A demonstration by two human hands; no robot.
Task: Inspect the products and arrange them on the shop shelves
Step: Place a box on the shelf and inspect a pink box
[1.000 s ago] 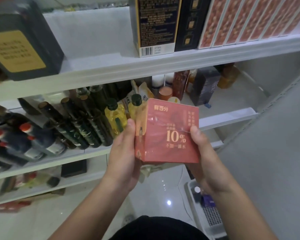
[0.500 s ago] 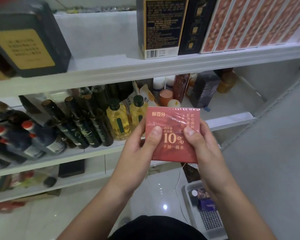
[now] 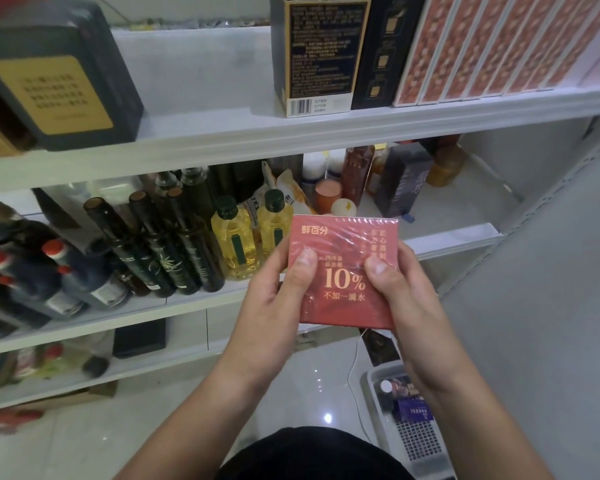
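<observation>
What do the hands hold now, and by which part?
The red box: left hand grips its left side, right hand its right side, thumbs on the front.

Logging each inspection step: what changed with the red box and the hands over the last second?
The red box turned from corner-on, two faces showing, to its printed front squarely facing the camera. The left hand and right hand moved their thumbs from its edges onto that front. Unchanged: both hands hold the box before the shelves; the bottles have not moved.
</observation>
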